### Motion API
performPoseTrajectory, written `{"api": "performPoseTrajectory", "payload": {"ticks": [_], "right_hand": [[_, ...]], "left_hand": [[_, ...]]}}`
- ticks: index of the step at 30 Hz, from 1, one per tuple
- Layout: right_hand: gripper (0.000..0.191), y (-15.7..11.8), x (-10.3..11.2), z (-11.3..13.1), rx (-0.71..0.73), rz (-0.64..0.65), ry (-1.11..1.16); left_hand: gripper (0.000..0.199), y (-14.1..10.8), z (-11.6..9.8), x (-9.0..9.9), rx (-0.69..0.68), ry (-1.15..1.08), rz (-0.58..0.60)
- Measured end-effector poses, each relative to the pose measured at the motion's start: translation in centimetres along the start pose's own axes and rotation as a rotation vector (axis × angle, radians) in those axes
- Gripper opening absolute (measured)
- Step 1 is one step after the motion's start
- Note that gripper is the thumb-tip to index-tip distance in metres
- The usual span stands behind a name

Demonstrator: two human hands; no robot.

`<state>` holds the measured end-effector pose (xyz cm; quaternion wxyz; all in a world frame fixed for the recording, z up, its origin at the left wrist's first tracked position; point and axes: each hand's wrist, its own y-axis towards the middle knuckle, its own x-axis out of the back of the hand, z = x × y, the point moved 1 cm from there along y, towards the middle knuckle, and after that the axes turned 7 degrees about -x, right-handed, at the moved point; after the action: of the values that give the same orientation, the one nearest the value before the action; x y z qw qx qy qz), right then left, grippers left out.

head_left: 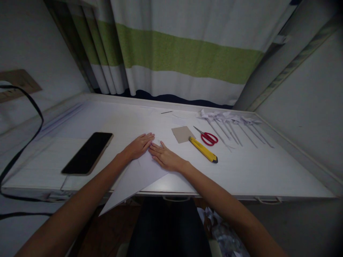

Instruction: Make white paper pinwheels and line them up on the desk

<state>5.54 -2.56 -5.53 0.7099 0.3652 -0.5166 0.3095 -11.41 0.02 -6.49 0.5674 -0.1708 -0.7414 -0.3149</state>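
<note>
A white sheet of paper (136, 176), folded to a point, lies on the white desk, and one corner hangs over the front edge. My left hand (139, 145) rests on the paper's far end with its fingers stretched out. Beside it, my right hand (166, 156) lies flat on the same paper, thumb apart, fingertips close to the left hand. Both palms face down, and the paper beneath them is hidden. To the right of my hands are a yellow utility knife (203, 150), red-handled scissors (209, 138) and a square piece of card (182, 134).
A black phone (88, 153) lies at the left. Several paper flowers on thin stems (233, 123) lie at the back right. Larger white sheets (77, 119) cover the back left. A black cable (34, 103) hangs at the left wall. A curtain (184, 50) hangs behind the desk.
</note>
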Motion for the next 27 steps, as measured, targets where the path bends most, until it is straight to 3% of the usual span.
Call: {"api": "performPoseTrajectory", "payload": {"ticks": [8, 15, 19, 22, 27], "right_hand": [[0.047, 0.0, 0.0, 0.5, 0.016, 0.034, -0.087], [0.054, -0.3, 0.1, 0.7, 0.024, 0.083, -0.107], [0.055, -0.4, 0.1, 0.8, 0.013, 0.082, -0.138], [0.051, -0.3, -0.1, 0.8, 0.028, 0.066, -0.174], [0.048, -0.3, -0.4, 1.0, 0.014, 0.047, -0.179]], "left_hand": [[0.043, -0.3, 0.3, -0.3, -0.046, 0.162, 0.05], [0.043, -0.4, 0.0, 0.3, 0.012, 0.272, 0.089], [0.044, -0.1, -1.9, 1.0, -0.004, 0.286, 0.068], [0.046, 0.2, -4.1, 1.0, -0.04, 0.19, 0.116], [0.049, 0.0, -5.5, 0.1, 0.053, 0.142, 0.151]]}}
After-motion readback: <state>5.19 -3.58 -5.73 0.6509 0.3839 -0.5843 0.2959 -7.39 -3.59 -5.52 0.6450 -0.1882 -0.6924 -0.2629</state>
